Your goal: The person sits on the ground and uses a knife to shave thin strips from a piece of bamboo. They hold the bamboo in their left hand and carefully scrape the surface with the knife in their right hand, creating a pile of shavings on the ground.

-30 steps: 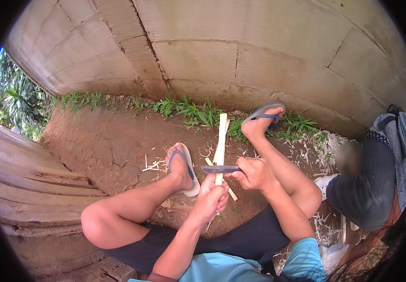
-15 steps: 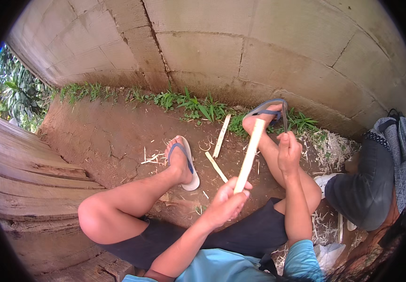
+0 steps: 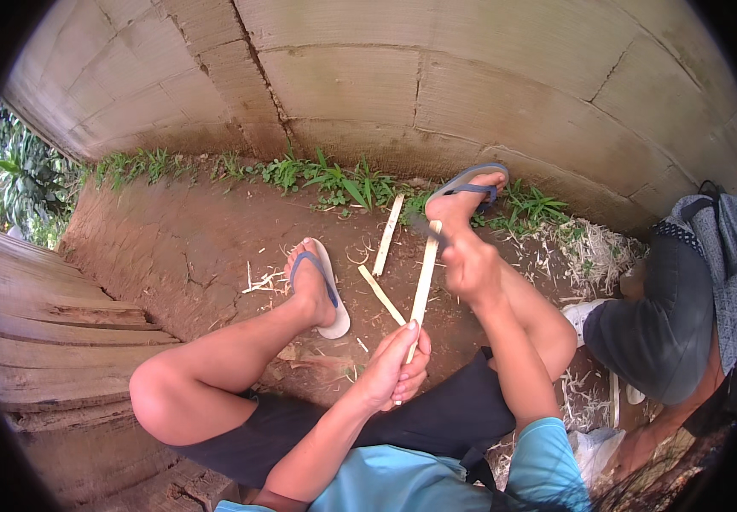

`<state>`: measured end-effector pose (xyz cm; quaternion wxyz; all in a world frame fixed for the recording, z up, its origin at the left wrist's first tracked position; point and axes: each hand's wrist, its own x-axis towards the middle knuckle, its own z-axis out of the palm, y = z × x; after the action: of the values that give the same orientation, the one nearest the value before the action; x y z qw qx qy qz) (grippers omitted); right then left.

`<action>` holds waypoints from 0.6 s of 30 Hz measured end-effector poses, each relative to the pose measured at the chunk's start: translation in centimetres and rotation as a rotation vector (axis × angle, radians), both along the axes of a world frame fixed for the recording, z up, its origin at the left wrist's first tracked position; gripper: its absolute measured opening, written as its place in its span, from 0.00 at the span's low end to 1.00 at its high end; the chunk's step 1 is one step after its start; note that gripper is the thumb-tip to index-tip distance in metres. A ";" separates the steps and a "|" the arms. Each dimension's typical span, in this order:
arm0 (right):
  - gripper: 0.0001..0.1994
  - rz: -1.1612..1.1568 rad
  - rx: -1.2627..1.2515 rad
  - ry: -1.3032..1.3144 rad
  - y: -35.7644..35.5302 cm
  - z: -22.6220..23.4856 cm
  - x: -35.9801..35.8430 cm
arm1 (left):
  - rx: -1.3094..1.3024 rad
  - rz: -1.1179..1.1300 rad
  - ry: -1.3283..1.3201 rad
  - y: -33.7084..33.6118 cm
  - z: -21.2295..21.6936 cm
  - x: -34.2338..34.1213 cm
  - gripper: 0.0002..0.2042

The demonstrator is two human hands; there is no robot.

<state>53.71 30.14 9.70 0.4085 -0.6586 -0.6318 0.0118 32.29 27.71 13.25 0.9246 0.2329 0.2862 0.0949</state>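
Note:
My left hand (image 3: 398,367) is closed around the lower end of a pale, flat wooden strip (image 3: 425,277), which points up and away from me. My right hand (image 3: 472,271) grips a knife whose dark blade (image 3: 426,230) is smeared by motion. The blade lies across or close to the strip's far end; whether it touches cannot be made out. The knife's handle is hidden in my fist. On the dirt just beyond my left hand lie a longer pale strip (image 3: 389,235) and a shorter one (image 3: 380,293).
A block wall (image 3: 334,85) with grass (image 3: 351,183) at its foot runs across the far side. Wooden planks (image 3: 53,333) stand at left. At right sits another person in dark trousers (image 3: 650,341), near heaped shavings (image 3: 594,256). My sandalled feet flank the strips.
My right hand has moved left and nearer, bringing the knife from upright beside the strip to its far end. The strip has shifted left and stands more upright in my left hand.

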 end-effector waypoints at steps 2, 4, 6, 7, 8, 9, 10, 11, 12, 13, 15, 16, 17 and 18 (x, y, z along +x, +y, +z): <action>0.27 -0.272 0.012 0.161 1.0 0.7 3.1 | -0.074 -0.113 -0.155 -1.4 0.3 0.2 0.26; 0.28 -0.295 0.049 0.331 0.3 0.6 5.2 | -0.126 -0.117 -0.242 -1.8 1.4 0.7 0.26; 0.28 -0.245 0.100 0.468 -0.8 -0.2 5.3 | -0.165 0.013 -0.192 -0.5 1.0 0.7 0.26; 0.27 -0.186 0.081 0.443 -1.4 -0.2 4.8 | -0.186 0.080 -0.172 0.3 0.5 0.6 0.26; 0.25 -0.129 0.058 0.420 -1.9 -0.6 3.8 | -0.169 0.126 -0.164 0.8 -0.2 0.3 0.26; 0.23 -0.070 0.035 0.396 -2.1 -0.7 3.0 | -0.156 0.148 -0.172 1.2 -0.6 0.1 0.25; 0.23 0.016 0.033 0.287 -2.1 -0.4 2.2 | -0.147 0.153 -0.156 1.4 -0.3 0.0 0.25; 0.22 0.105 0.035 0.181 -1.9 0.4 1.2 | -0.134 0.159 -0.137 1.6 0.1 -0.1 0.25; 0.22 0.193 0.038 0.075 -1.8 1.0 0.3 | -0.132 0.159 -0.141 1.6 0.1 -0.3 0.25; 0.22 0.248 0.001 0.061 -1.7 1.4 -0.4 | -0.127 0.159 -0.147 1.7 0.2 -0.4 0.25; 0.21 0.357 -0.073 0.033 -1.8 1.7 -1.8 | -0.119 0.141 -0.138 1.8 0.5 -0.7 0.24; 0.22 0.361 -0.060 0.004 -1.8 1.4 -2.0 | -0.120 0.121 -0.127 1.8 0.5 -0.7 0.24; 0.23 0.365 -0.045 -0.025 -1.7 1.0 -2.1 | -0.123 0.100 -0.115 1.7 0.5 -0.8 0.24; 0.23 0.368 -0.027 -0.006 -1.5 0.6 -2.0 | -0.093 0.076 -0.075 1.6 0.6 -0.7 0.24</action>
<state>51.68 28.61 10.27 0.3887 -0.5376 -0.7425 0.0929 31.56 29.28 13.90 0.9401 0.1749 0.2642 0.1254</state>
